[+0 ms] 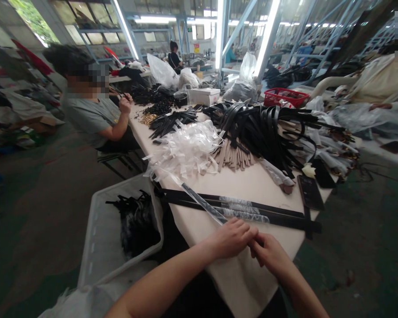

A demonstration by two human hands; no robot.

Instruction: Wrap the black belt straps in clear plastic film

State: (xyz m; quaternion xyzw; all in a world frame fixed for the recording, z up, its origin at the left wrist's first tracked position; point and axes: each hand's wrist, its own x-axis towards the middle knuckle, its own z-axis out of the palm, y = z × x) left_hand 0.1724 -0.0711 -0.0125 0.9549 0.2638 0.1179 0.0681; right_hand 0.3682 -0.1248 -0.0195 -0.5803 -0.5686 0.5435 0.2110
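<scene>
my left hand (231, 238) and right hand (268, 256) meet over the table (232, 282), fingers curled and pressed close; i can't tell if they pinch anything. just ahead, black straps (278, 216) in clear sleeves (204, 204) lie flat, seemingly kept straight and within reach. a bin (96, 238) sits beside the table, and a co-worker (89, 119) sits along it in a cluttered workshop (199, 39).

The long black belts (285, 222) are finished in a smooth, faintly glossy, leather-like material, and are partly sleeved in thin clear plastic film (202, 203). The crate (99, 238) is moulded from matt white plastic. The counter (252, 185) is covered by a smooth, pale matt surface.
</scene>
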